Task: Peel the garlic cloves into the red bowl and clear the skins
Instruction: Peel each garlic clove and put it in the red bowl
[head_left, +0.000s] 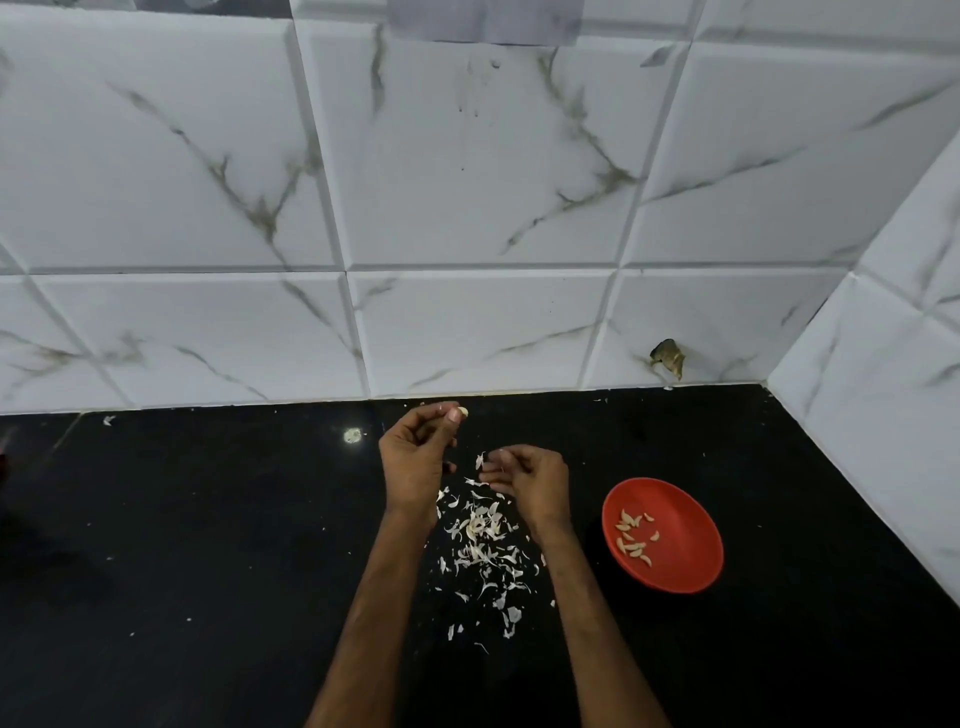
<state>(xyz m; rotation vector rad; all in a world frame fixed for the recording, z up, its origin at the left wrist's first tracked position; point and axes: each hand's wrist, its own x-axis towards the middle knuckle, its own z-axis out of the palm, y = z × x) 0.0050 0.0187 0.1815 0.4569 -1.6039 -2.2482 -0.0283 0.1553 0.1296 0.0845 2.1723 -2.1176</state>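
Note:
My left hand (415, 457) is raised over the black counter and pinches a small pale garlic clove (461, 413) at its fingertips. My right hand (530, 475) hovers beside it with curled fingers, and a thin scrap of skin (480, 460) shows at its fingertips. A heap of white garlic skins (483, 540) lies on the counter below and between my hands. To the right sits the red bowl (680, 519) with several peeled cloves (635, 538) inside.
The black counter (208, 545) runs left and toward me, with stray skin flecks. White marble-look wall tiles (467, 208) rise behind it and along the right side. A small dark chip (667, 356) marks the tile above the bowl.

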